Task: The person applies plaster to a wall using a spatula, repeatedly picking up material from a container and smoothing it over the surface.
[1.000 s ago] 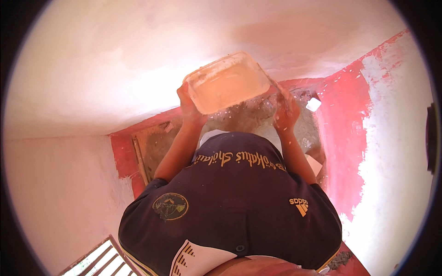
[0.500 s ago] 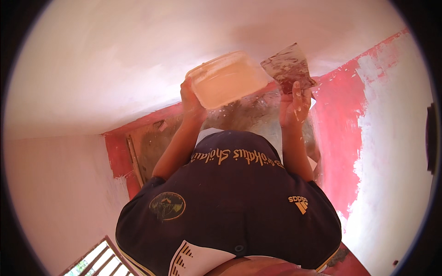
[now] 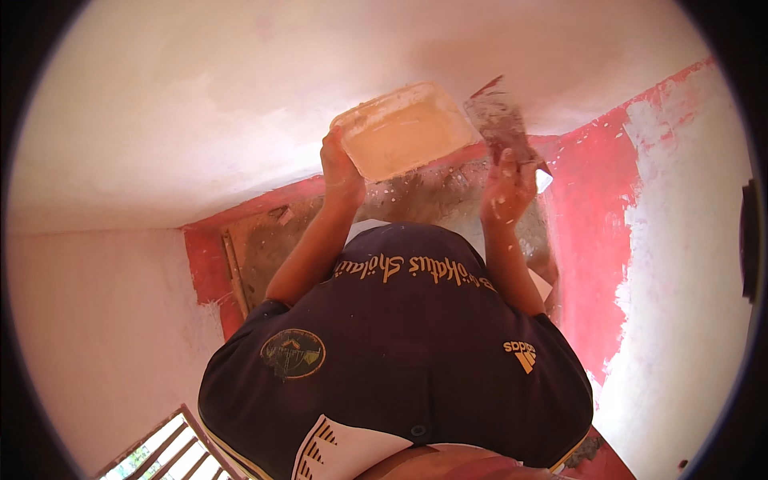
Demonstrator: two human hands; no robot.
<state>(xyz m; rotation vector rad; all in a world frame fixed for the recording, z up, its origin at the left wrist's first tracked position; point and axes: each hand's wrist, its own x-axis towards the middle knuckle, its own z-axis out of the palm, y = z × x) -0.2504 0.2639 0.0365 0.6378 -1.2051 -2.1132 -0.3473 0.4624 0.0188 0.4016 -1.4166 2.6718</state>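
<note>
We see the left hand (image 3: 344, 174) gripping a rectangular plastic tub (image 3: 390, 104) and the right hand (image 3: 510, 187) grasping what is probably a scraper (image 3: 499, 114), blurred.

Slatted win. (image 3: 164, 450) + stick (image 3: 235, 276), L side
</note>
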